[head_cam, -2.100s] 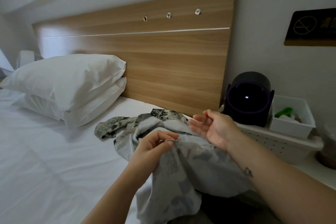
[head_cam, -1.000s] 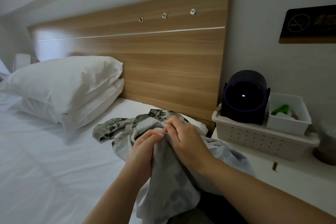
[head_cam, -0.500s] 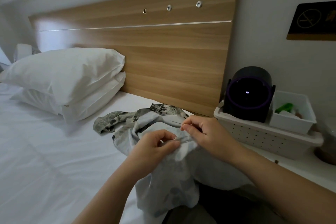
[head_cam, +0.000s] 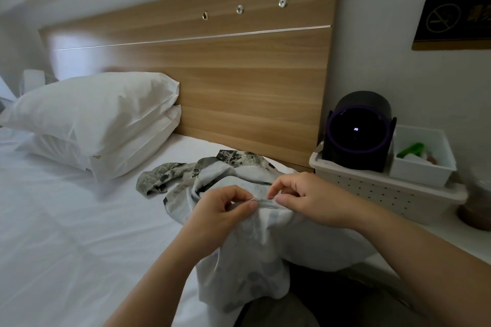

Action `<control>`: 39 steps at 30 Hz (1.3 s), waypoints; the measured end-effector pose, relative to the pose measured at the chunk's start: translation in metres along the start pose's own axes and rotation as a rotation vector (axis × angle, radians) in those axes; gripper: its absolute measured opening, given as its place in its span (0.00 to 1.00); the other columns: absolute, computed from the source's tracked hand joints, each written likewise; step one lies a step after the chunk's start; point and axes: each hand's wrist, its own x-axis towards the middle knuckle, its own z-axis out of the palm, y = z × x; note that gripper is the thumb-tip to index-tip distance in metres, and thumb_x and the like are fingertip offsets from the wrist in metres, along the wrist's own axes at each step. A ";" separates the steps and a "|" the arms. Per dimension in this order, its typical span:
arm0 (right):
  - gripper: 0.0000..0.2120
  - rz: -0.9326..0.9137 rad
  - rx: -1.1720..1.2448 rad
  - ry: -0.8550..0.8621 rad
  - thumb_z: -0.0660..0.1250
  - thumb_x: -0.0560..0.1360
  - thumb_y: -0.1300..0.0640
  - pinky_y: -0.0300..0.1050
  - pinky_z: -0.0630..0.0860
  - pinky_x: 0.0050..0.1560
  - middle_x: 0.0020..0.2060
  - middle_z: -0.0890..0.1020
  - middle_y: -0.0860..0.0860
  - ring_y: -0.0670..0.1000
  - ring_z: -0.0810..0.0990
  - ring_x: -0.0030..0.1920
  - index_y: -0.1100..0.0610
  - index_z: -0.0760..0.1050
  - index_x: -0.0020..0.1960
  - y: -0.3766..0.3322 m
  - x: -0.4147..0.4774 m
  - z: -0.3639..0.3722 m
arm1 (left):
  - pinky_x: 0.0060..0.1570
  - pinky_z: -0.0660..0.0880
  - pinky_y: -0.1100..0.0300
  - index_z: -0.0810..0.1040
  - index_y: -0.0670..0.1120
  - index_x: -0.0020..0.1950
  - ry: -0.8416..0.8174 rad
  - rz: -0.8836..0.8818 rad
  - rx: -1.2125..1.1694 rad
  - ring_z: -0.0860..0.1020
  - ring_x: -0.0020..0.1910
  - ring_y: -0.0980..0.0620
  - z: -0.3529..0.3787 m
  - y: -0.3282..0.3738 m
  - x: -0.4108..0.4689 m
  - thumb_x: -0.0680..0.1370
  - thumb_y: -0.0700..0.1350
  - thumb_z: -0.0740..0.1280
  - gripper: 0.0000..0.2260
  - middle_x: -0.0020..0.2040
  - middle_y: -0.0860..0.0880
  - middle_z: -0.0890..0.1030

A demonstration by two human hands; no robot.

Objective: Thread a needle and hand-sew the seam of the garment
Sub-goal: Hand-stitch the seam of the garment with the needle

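Pinching a fold of the garment [head_cam: 249, 249], the left hand [head_cam: 220, 211] is curling thumb and forefinger round the seam. Just beside it, the right hand [head_cam: 313, 202] is pinching a fine strand [head_cam: 261, 197] that runs between the two hands; it is too thin to tell needle from thread. The patterned garment is lying bunched at the right edge of the bed [head_cam: 66, 220], near the headboard [head_cam: 239, 74]. Two pillows [head_cam: 101, 114] are resting stacked at the head edge. A white basket [head_cam: 385, 191] is standing beside the bed.
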 end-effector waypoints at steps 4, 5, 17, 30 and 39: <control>0.05 0.012 0.040 -0.036 0.64 0.78 0.56 0.32 0.69 0.38 0.34 0.79 0.41 0.34 0.75 0.33 0.48 0.77 0.45 0.003 0.000 -0.003 | 0.37 0.71 0.66 0.81 0.55 0.40 0.042 -0.007 0.005 0.75 0.35 0.58 -0.001 -0.002 0.000 0.74 0.46 0.72 0.05 0.35 0.54 0.80; 0.06 0.015 0.048 -0.043 0.65 0.78 0.56 0.32 0.69 0.38 0.34 0.79 0.41 0.34 0.75 0.33 0.47 0.77 0.44 0.004 0.000 -0.004 | 0.37 0.71 0.65 0.81 0.56 0.40 0.038 -0.011 -0.001 0.75 0.35 0.58 -0.002 -0.003 0.000 0.74 0.46 0.72 0.05 0.35 0.54 0.80; 0.05 0.034 0.205 -0.108 0.64 0.78 0.57 0.38 0.68 0.40 0.32 0.77 0.43 0.43 0.71 0.35 0.51 0.78 0.46 0.007 0.000 -0.004 | 0.39 0.72 0.65 0.82 0.52 0.37 -0.080 -0.056 -0.123 0.76 0.37 0.57 -0.006 -0.002 0.000 0.76 0.43 0.70 0.08 0.36 0.54 0.80; 0.05 0.031 0.331 -0.245 0.63 0.79 0.61 0.40 0.70 0.48 0.41 0.77 0.51 0.47 0.73 0.43 0.54 0.77 0.49 0.006 0.000 -0.008 | 0.40 0.71 0.64 0.82 0.51 0.37 -0.156 -0.079 -0.285 0.75 0.38 0.55 -0.005 0.001 -0.001 0.73 0.45 0.71 0.05 0.36 0.52 0.79; 0.02 0.051 0.295 -0.179 0.68 0.76 0.59 0.39 0.72 0.44 0.39 0.79 0.53 0.47 0.75 0.40 0.56 0.77 0.48 0.002 0.008 0.000 | 0.38 0.73 0.66 0.83 0.53 0.38 -0.226 -0.106 -0.405 0.76 0.36 0.57 0.004 -0.003 -0.003 0.66 0.56 0.74 0.08 0.35 0.53 0.80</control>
